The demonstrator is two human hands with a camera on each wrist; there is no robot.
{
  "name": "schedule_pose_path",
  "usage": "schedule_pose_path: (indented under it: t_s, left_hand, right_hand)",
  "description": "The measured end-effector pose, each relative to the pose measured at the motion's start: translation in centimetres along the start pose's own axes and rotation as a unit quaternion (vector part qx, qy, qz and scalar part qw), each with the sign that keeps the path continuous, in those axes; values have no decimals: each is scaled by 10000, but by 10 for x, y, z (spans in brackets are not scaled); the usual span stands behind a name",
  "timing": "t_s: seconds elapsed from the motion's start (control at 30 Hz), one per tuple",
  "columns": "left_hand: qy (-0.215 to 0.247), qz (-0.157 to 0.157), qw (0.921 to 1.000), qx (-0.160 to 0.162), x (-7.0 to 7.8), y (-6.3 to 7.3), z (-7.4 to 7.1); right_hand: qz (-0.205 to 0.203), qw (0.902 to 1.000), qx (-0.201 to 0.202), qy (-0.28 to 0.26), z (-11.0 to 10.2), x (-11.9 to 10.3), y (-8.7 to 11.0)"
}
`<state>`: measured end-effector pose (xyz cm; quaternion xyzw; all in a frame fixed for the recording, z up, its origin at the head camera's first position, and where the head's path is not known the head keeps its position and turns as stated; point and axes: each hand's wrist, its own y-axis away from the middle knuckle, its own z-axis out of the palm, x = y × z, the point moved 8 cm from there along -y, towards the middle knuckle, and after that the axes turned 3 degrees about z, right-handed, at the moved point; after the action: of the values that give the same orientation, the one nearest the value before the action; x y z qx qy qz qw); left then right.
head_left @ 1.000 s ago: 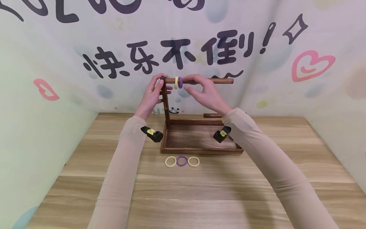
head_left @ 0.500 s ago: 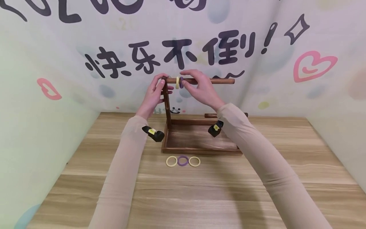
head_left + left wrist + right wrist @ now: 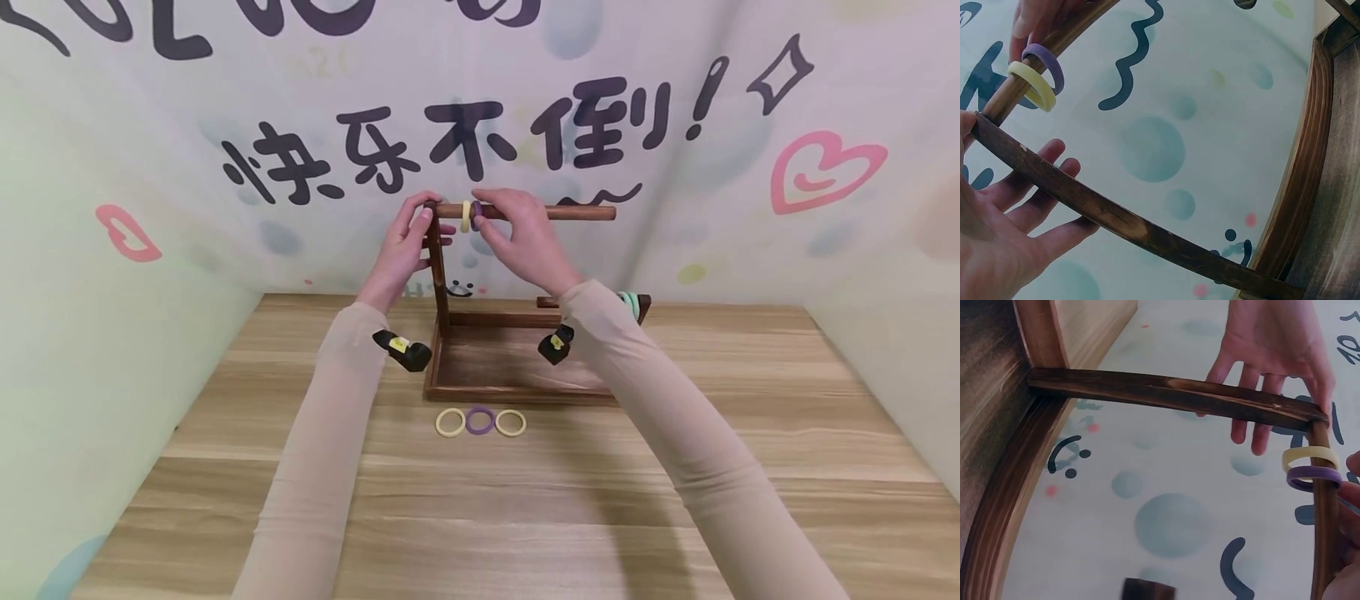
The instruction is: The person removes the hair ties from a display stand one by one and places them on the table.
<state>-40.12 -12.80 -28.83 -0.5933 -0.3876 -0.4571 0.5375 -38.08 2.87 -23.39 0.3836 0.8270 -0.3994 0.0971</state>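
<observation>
In the head view my left hand (image 3: 405,246) grips the upper corner of the wooden stand's upright post (image 3: 437,275), thumb in front and fingers behind. From this corner a round rod (image 3: 581,213) runs right, carrying a cream ring (image 3: 465,217) and a purple ring (image 3: 477,214) side by side. My right hand (image 3: 525,237) is at the rod, thumb and index finger around the purple ring's edge. The left wrist view shows the purple ring (image 3: 1047,62) just beyond the cream one (image 3: 1034,87); in the right wrist view most of my right hand (image 3: 1350,512) lies outside the frame.
Below the rod is the stand's shallow wooden tray (image 3: 517,395). A lower bar (image 3: 549,302) at the back right bears mint rings (image 3: 632,305), partly hidden by my right sleeve. Before the tray lie a cream ring (image 3: 450,435), a purple ring (image 3: 480,433) and another cream ring (image 3: 511,435).
My right hand lifted its fingers, then brought the index finger down at the purple ring. Its forearm swung left, uncovering the mint rings. The left hand keeps its hold on the post.
</observation>
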Motion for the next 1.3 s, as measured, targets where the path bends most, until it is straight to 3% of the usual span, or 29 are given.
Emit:
schedule_pose_path:
  t_s: [0.13,0.33,0.67,1.3]
  left_hand:
    - [-8,28,10000,0,-1,0,1]
    - [-65,77,9999,-20,0,1,1]
    - [-156,82,9998,-19,2,2,1]
    - [-26,109,9999,-26,-1,1,2]
  right_hand:
    - [-173,9986,235,447,2,1,3]
    - [-415,9962,431,626,4,0,6]
    - [-488,9923,648,933,5,-1,7]
    - [-193,9908,1125,733,-1,2,10]
